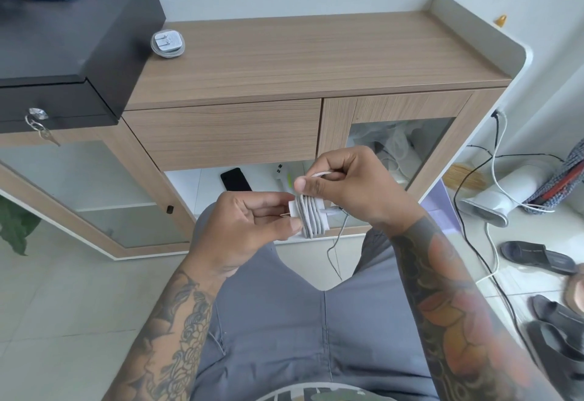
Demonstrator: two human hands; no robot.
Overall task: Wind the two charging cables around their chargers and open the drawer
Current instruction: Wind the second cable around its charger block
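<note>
1. Left hand (249,220) grips white charger (311,219), thumb and fingers curled round its plug end.
2. Right hand (343,179) pinches cable (322,174) end just above charger; coils already wrap the body.
3. Drawer (221,133) closed, just beyond both hands.
4. Second charger (167,43), cable wound, lies on counter (316,53) far beyond left hand, beside black box (72,37).

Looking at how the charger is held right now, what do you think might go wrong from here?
1. The right hand pinches only the cable's end; a slipped grip could let the coils on the charger spring loose.
2. The left hand holds it over the lap, so it might drop.
</note>
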